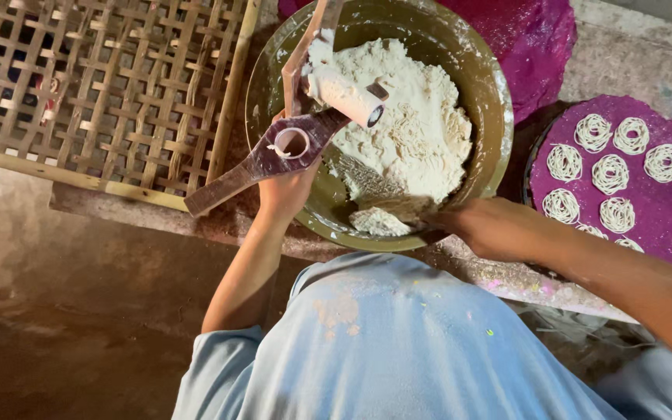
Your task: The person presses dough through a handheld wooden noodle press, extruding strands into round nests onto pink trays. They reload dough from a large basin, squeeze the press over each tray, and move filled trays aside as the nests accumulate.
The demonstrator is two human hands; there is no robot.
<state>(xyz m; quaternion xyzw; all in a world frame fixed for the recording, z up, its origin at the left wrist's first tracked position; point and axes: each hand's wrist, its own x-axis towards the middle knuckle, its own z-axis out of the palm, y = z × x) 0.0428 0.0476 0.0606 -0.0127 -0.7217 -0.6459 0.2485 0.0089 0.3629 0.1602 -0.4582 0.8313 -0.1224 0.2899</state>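
Far on the left lies a woven mat [110, 85] made of thin bamboo strips, with square gaps all over it. Below it is a bare brown floor [56, 311].

Next comes the person's left hand [288, 187]. Its grip is closed tight on a wooden press [289, 144]. The press has a flat brown handle that sticks out down and to the left, and a round hole in the middle. A fat white plunger [344, 95], smeared with dough, pokes out of the press and hangs over the bowl.

The bowl [491, 101] is big, round and olive green. It sits on the tabletop [507, 280], which is dusty with flour. The bowl is heaped with soft white dough [414, 124]. A small lump of dough lies near the front edge.

The right hand [472, 225] reaches into the front of the bowl, at the bottom of the dough heap. The fingers are hidden behind the hand and the dough, so I cannot tell if that grip is closed or apart.

Behind the bowl is a purple tray [530, 39]. On the right is another round purple tray [663, 210]. Little white noodle nests [610, 173] sit on it in rows, close to each other.

At the bottom, the person wears a light blue shirt [398, 350] with flour spots on it.
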